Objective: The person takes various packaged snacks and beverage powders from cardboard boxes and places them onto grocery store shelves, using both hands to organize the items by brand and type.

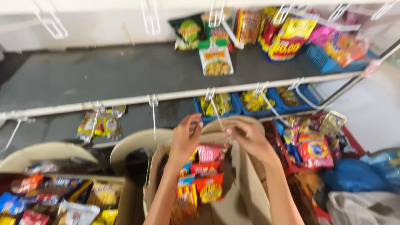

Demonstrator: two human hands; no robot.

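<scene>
Hands met at a white shelf hook (216, 111): left hand (184, 139) pinched a hanging strip of red snack packets (204, 175), its length trailing downward; right hand (246, 137) pinched the hook's tip.

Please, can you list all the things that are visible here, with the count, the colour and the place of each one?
Wire hook: one, white, on the front rail between the hands.
Strip of snack packets: one, red and yellow, hanging below the hands.
Hanging snack packets: several, yellow, red, green, top right.
Blue baskets: about three, lower shelf.
Cardboard box: one, brown, bottom left, holding mixed packets.
Plastic chairs: about three, beige, under the shelf.
Left hand: touching the strip's top.
Right hand: pinched at the hook.
</scene>
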